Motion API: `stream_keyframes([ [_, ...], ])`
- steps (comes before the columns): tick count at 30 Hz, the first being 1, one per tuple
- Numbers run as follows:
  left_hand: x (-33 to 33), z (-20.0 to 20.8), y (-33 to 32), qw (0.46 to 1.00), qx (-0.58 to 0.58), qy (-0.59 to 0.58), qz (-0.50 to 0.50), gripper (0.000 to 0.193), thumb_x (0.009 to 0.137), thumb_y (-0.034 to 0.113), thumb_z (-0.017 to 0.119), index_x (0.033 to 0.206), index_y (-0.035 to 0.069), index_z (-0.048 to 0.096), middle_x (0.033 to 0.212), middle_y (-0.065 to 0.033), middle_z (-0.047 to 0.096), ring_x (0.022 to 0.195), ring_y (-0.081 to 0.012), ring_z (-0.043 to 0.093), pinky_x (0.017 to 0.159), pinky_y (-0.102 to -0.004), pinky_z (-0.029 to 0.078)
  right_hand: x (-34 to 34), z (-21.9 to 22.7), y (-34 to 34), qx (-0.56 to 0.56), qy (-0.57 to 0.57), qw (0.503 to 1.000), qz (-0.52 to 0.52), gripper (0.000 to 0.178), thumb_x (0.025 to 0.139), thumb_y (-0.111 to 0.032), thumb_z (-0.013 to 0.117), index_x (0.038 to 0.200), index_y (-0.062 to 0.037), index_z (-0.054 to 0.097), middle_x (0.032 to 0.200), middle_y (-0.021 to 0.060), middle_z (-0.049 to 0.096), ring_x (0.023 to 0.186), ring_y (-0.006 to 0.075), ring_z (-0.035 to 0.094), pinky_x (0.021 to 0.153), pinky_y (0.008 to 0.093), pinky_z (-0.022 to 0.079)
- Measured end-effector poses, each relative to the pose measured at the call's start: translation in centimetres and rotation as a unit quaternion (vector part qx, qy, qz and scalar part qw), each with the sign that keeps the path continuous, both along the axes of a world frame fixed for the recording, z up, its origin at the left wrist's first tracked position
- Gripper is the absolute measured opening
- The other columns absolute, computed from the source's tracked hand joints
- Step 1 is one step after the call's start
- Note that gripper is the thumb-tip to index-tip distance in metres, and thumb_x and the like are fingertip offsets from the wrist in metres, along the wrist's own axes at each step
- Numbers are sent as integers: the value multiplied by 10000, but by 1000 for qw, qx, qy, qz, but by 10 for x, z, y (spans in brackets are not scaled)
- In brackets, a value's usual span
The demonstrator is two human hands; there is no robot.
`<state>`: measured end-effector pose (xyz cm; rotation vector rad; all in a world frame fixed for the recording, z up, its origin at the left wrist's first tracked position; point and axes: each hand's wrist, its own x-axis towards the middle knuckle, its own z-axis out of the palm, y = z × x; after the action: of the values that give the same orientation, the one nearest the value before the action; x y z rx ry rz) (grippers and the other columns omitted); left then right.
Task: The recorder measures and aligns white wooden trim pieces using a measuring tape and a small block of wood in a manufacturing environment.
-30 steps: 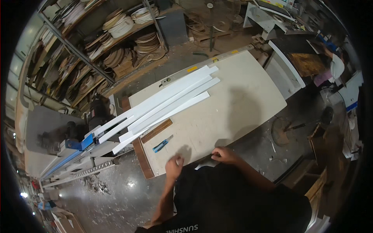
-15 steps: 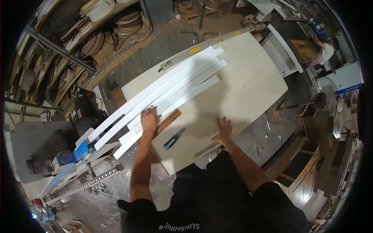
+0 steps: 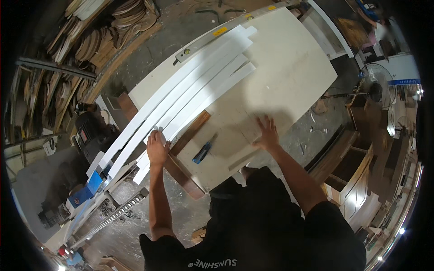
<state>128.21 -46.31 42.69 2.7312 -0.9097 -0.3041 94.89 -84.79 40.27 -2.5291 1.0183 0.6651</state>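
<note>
- White strips (image 3: 212, 56), several: long, narrow, flat, smooth-faced, square-cut ends. Lying lengthwise on the pale board, close together, the ends staggered; left ends run out past the board's end.
- Left hand (image 3: 156, 148) on the strips near their left part, fingers bent over the white faces — cannot tell whether it closes on any one of them.
- Right hand (image 3: 267, 134) well apart from the strips, above the board's near side: fingers spread wide, nothing held. Contact with the surface cannot be told.
- Pale board (image 3: 298, 63): broad, matt, lightly scuffed, rounded corner at the right.
- Brown wood block (image 3: 192, 133), straight and grained, just beside the nearest strip.
- Utility knife (image 3: 202, 152), blue and dark body, lying between the block and the right hand.
- Spirit level (image 3: 203, 41) along the far edge: straight bar, yellow patches, round greenish vial.
- Brown wood panel (image 3: 185, 178) at the board's left end, flat-faced.
- Beyond the left ends — a machine's blue block (image 3: 95, 182), hard-edged, and a dark ribbed motor (image 3: 92, 135).
- Grey floor (image 3: 181, 201), speckled with pale scraps.
- Upper left: curved wooden offcuts (image 3: 131, 18), stacked in thin layers.
</note>
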Motion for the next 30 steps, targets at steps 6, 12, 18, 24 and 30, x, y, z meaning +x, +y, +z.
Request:
stream_keyframes([
  [6, -5, 2, 0, 997, 67, -16, -31, 619, 901, 236, 845, 1427, 27, 593, 1386, -194, 661, 1270, -404, 642, 1100, -507, 513, 0, 5, 0, 7, 5, 1000, 4, 1463, 625, -468, 1031, 1774, -317, 137, 1830, 174, 85, 1664, 509, 103, 1326, 611, 268],
  [12, -15, 1, -5, 994, 110, 20, -8, 595, 886, 290, 871, 1343, 33, 590, 1274, -181, 728, 1240, -388, 685, 1092, -495, 533, -4, 8, -4, 14, 2, 1000, 12, 1477, 623, -464, 1033, 1774, -331, 118, 1827, 187, 89, 1662, 519, 99, 1324, 618, 266],
  [18, -33, 29, -15, 994, 95, 35, 29, 586, 864, 274, 878, 1336, 30, 630, 1296, -182, 716, 1261, -398, 664, 1115, -510, 505, -1, -9, -2, -3, -76, 997, 31, 1459, 623, -446, 1025, 1765, -202, 151, 1796, 223, 155, 1625, 525, 203, 1314, 643, 250],
  [24, -128, 70, -27, 997, 63, 10, 32, 531, 844, 300, 877, 1265, 49, 675, 1186, -188, 721, 1101, -413, 686, 1001, -523, 541, 92, 75, 8, -3, -382, 886, 265, 961, 827, -188, 810, 1687, -96, 392, 1704, 213, 396, 1583, 405, 377, 1272, 700, 269],
  [30, -225, 11, -16, 999, -28, -19, -5, 517, 746, 220, 919, 1208, 107, 716, 1067, -145, 736, 1014, -372, 698, 914, -504, 551, 112, 53, -24, 73, -46, 845, 527, 598, 898, -67, 674, 1493, -81, 617, 1479, 134, 597, 1433, 339, 536, 1270, 587, 354],
])
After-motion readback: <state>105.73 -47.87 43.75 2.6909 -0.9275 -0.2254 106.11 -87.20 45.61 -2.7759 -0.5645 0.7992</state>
